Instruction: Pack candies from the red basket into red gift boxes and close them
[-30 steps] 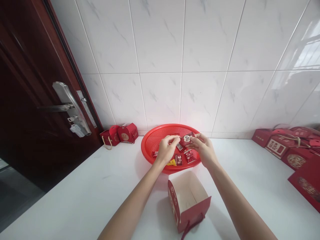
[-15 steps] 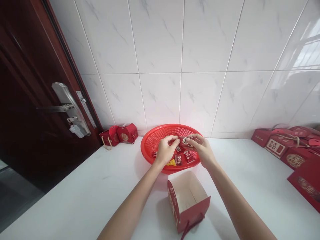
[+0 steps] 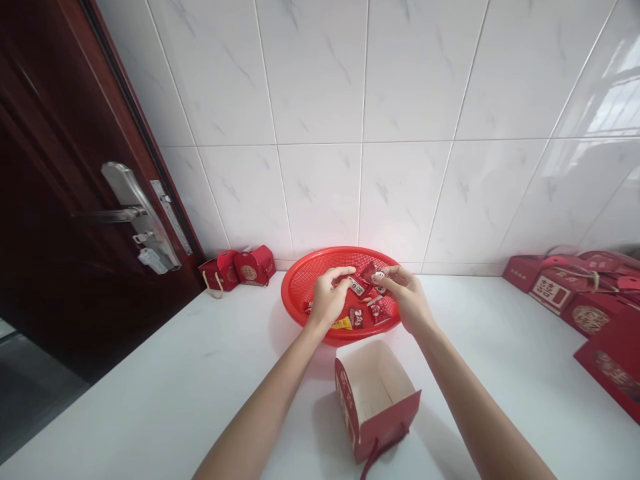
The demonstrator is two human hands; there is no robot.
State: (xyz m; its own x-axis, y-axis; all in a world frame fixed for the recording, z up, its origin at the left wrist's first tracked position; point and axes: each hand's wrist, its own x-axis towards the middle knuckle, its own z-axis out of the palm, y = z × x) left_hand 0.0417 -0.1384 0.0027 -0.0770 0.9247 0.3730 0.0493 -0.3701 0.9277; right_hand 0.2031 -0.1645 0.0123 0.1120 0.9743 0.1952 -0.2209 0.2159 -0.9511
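Note:
Both hands are over a red plastic basket (image 3: 295, 280) with wrapped candies in it. My left hand (image 3: 329, 300) is closed, thumb and forefinger pinching a red-wrapped candy (image 3: 358, 287) with a pale label. Opposite it, my right hand (image 3: 411, 303) grips another wrapped candy (image 3: 383, 280) in dark red foil, partly covered by the fingers. Below them in the basket lie a red candy packet (image 3: 379, 310), a darker packet (image 3: 356, 318) and a yellow one (image 3: 342, 324). Nearer me stands a red gift box (image 3: 390, 423), its top open and its pale inside showing.
Two small red boxes (image 3: 254, 265) stand at the back left by the dark door (image 3: 50, 167). Several red gift boxes (image 3: 590, 313) are piled at the right. A tiled wall (image 3: 320, 193) borders the white tabletop (image 3: 225, 373).
Both hands were at one dark red candy packet. That packet is now tilted in my right hand, and my left hand has a separate candy at its fingertips.

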